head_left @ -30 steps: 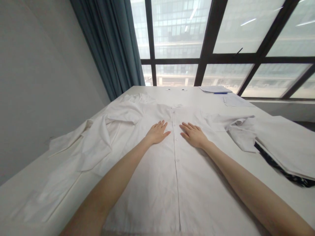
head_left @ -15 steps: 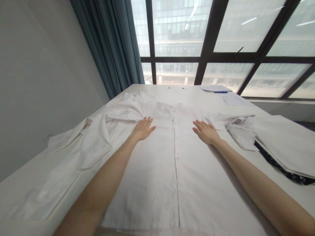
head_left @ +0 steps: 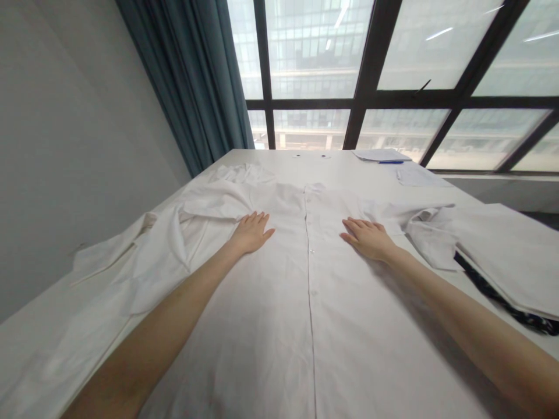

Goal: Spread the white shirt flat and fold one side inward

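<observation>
And here we are, I've got my left hand palm-down with its fingers fanned, and my right hand flat too, thumb held off from the fingers, neither pinching anything. Under and between them is the white shirt, its body running from beyond my fingertips back beneath my forearms. By my reckoning the spreading is well along: the front lies broadly flat, its two edges meeting at the placket between my hands, though I can't tell whether it's fastened. What looks left is soft creasing nearer me than the hands, plus the bunched sleeve just outward of my right hand, and rumpled cloth outward of my left. Against the first frame, both hands have slid outward from close beside the placket to well apart, and the hem, visible then, has dropped out of view.
</observation>
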`<control>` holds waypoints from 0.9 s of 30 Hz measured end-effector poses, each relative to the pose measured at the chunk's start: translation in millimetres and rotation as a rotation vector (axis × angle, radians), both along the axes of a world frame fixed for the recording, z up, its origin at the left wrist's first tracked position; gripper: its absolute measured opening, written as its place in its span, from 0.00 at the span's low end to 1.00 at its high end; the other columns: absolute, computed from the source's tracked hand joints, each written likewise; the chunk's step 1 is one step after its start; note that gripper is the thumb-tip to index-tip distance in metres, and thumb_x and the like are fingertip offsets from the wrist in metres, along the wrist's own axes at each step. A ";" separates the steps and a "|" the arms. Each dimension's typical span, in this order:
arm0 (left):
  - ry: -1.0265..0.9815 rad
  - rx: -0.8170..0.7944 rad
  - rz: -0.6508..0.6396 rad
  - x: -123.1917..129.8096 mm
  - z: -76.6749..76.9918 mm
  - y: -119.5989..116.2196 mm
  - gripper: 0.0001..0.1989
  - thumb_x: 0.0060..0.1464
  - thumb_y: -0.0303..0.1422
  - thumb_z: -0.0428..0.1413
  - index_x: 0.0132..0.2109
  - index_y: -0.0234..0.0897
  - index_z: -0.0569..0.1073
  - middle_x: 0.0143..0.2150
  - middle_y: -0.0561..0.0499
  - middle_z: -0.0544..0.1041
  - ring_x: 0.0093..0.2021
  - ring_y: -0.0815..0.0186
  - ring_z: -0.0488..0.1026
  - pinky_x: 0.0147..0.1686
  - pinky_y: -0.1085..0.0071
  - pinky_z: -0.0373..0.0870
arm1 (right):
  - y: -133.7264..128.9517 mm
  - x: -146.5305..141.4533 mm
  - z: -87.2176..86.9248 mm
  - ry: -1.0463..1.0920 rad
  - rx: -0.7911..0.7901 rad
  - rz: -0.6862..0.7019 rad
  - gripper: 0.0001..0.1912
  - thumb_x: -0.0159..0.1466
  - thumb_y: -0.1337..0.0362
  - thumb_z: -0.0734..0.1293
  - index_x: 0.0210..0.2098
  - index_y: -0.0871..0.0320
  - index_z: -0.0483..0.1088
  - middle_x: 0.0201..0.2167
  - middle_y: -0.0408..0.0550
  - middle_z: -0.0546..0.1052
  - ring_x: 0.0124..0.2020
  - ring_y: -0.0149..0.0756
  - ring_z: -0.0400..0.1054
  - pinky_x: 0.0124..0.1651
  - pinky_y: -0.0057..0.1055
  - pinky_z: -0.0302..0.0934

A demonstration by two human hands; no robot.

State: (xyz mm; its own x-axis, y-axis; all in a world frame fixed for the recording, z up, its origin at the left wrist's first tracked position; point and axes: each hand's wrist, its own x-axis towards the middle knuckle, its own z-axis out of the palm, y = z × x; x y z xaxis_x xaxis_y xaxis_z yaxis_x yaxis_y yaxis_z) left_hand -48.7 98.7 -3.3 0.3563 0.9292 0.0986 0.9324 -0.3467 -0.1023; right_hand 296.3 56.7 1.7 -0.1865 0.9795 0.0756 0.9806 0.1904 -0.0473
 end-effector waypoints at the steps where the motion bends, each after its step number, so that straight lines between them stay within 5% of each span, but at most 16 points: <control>1: -0.003 0.029 0.003 4.1 3.8 3.6 0.27 0.66 0.44 0.42 0.65 0.33 0.63 0.65 0.38 0.66 0.66 0.50 0.59 0.64 0.54 0.50 | 4.8 -0.6 5.8 -0.004 0.009 0.006 0.27 0.70 0.49 0.51 0.58 0.53 0.68 0.61 0.53 0.70 0.60 0.51 0.63 0.62 0.56 0.49; 4: -0.065 0.125 0.030 23.3 14.6 23.0 0.22 0.65 0.41 0.44 0.57 0.33 0.70 0.53 0.37 0.74 0.58 0.51 0.67 0.60 0.55 0.57 | 26.9 -4.2 21.4 0.015 0.080 -0.023 0.25 0.70 0.53 0.51 0.48 0.56 0.74 0.52 0.55 0.77 0.53 0.51 0.69 0.59 0.54 0.51; 6: -0.114 0.151 0.027 40.5 18.5 41.2 0.20 0.66 0.38 0.44 0.56 0.33 0.71 0.52 0.37 0.74 0.56 0.52 0.68 0.57 0.57 0.60 | 46.0 -9.9 26.9 0.077 0.208 -0.059 0.24 0.70 0.57 0.51 0.52 0.59 0.72 0.54 0.58 0.74 0.53 0.52 0.67 0.57 0.51 0.53; 9: -0.152 0.171 -0.013 67.4 16.6 67.2 0.22 0.66 0.37 0.44 0.63 0.34 0.65 0.61 0.39 0.67 0.61 0.55 0.64 0.60 0.61 0.58 | 76.6 -25.1 26.9 0.224 0.347 -0.084 0.24 0.69 0.61 0.53 0.59 0.63 0.66 0.58 0.62 0.71 0.56 0.53 0.64 0.57 0.47 0.55; 12: -0.162 0.086 -0.056 86.9 6.8 82.3 0.26 0.67 0.41 0.44 0.68 0.38 0.56 0.71 0.39 0.55 0.70 0.52 0.51 0.65 0.55 0.50 | 105.6 -43.5 22.2 0.290 0.319 -0.078 0.24 0.68 0.63 0.53 0.60 0.63 0.64 0.60 0.61 0.69 0.59 0.50 0.62 0.59 0.44 0.54; 15: -0.150 -0.054 -0.088 94.6 -4.6 85.9 0.26 0.68 0.44 0.40 0.68 0.39 0.57 0.72 0.39 0.51 0.71 0.49 0.47 0.66 0.50 0.47 | 130.4 -57.2 16.3 0.303 0.291 -0.149 0.24 0.69 0.62 0.51 0.61 0.65 0.62 0.60 0.63 0.68 0.60 0.51 0.61 0.59 0.46 0.54; 21: -0.169 -0.085 -0.098 93.0 -11.7 83.4 0.27 0.69 0.45 0.38 0.67 0.37 0.58 0.72 0.37 0.50 0.72 0.48 0.47 0.66 0.50 0.46 | 166.2 -64.9 0.4 0.335 0.182 -0.361 0.24 0.68 0.59 0.58 0.59 0.66 0.62 0.53 0.68 0.73 0.55 0.57 0.65 0.55 0.55 0.55; 27: -0.338 0.055 -0.051 98.0 -14.0 82.9 0.20 0.66 0.40 0.46 0.61 0.41 0.66 0.64 0.43 0.67 0.65 0.54 0.61 0.63 0.55 0.55 | 177.2 -66.0 -11.4 0.421 0.198 -0.427 0.16 0.59 0.67 0.65 0.47 0.61 0.72 0.46 0.62 0.74 0.51 0.54 0.68 0.53 0.53 0.56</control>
State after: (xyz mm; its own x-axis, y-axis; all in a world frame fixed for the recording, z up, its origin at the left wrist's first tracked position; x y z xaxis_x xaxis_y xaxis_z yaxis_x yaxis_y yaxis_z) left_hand 49.3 181.6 -17.3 0.3408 0.9010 0.2683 0.8982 -0.3963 0.1900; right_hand 230.3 233.9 -9.7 0.3028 0.9211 0.2448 0.8772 -0.1689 -0.4495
